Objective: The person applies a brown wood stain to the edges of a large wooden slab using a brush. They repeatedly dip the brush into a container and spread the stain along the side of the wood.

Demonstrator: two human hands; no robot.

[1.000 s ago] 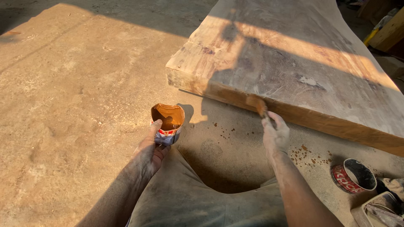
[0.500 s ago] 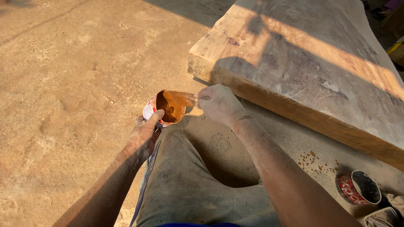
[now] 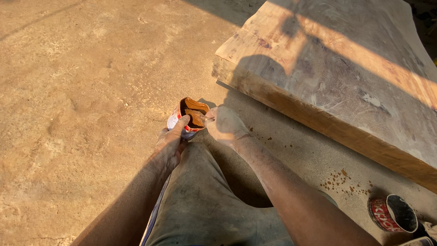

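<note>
My left hand (image 3: 170, 143) grips a small dented can (image 3: 187, 116) with brown paste inside, tilted on the ground in front of my knee. My right hand (image 3: 224, 125) is closed around a small tool whose tip reaches into the can's mouth; the tool itself is mostly hidden by my fingers. Both hands are dusty. A thick wooden slab (image 3: 337, 77) lies to the right, apart from both hands.
A second round can (image 3: 392, 214), red-labelled and dark inside, lies on the ground at the lower right. Brown drips (image 3: 339, 180) spot the concrete floor below the slab's edge. My trouser leg (image 3: 205, 205) fills the lower middle.
My right hand came away from the slab's edge and moved left to the can, putting the tool's tip inside. The left hand kept its hold on the can.
</note>
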